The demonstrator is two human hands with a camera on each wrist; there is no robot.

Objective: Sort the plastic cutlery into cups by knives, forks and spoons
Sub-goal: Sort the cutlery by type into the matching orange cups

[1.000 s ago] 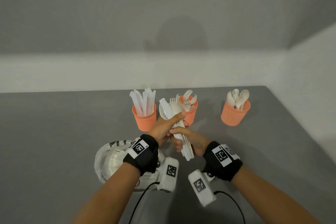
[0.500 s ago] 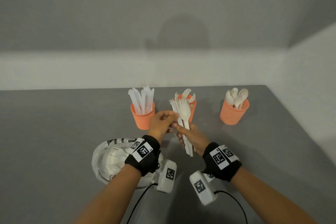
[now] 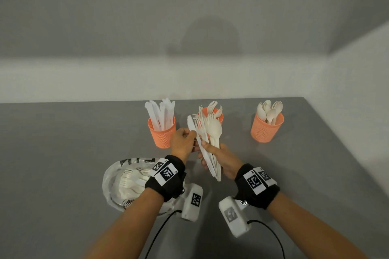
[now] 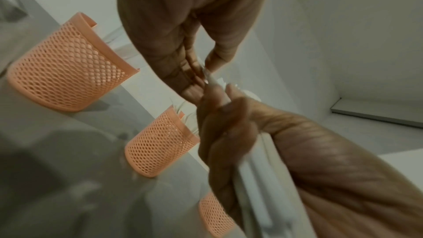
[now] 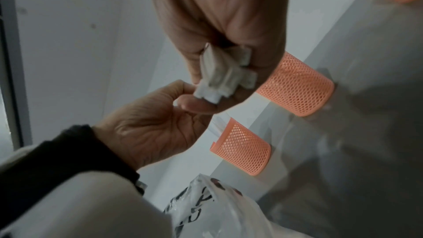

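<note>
We see a plastic bag [image 3: 117,183] of white cutlery at the table's [image 3: 63,143] near edge, partly under the left wrist. Toward the far edge, leftmost orange mesh cup [image 3: 162,134] holds knives [image 3: 161,115], upright. Left hand [image 3: 182,142]: grip pinching a knife [image 3: 192,127] at the left side of the bundle, thumb and fingers curled on it; left wrist view shows the pinch on the thin white edge. Next, bundle of mixed cutlery [image 3: 210,145] — forks, a spoon [image 3: 215,130] in front, knife — fanned upright above the table, in front of the middle cup [image 3: 219,116], which holds forks [image 3: 213,107]. Right hand [image 3: 221,159]: grip clenched round the bundle's handles; right wrist view shows the handle ends sticking out below the fist. Hands touching or just beside each other, we cannot tell which. Rightmost cup [image 3: 267,129], near the table's right edge, holds spoons [image 3: 270,110], well apart from the hands.
</note>
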